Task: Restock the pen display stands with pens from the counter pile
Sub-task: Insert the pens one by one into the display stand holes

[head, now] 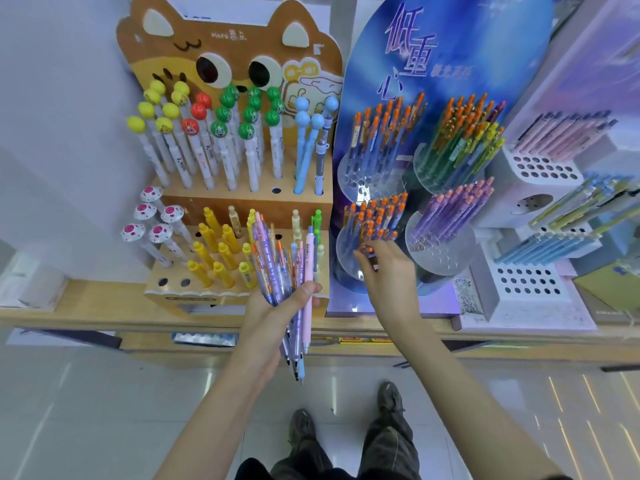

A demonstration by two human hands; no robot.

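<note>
A tall blue-and-purple card display stand (450,98) with clear round plastic holders is seen on the pale wooden counter (86,306), just beside a brown cat-shaped cardboard stand (228,39) packed with ball-topped pens. In front of the cat stand, a mixed bundle of lilac, pink and blue pens (277,258) is gripped upright in the left hand (273,306), fingers and thumb wrapped round it. At the nearer left clear holder (343,258), an orange-capped blue pen (367,251) is pinched in the fingertips of the right hand (388,271), among the pens standing there.
</note>
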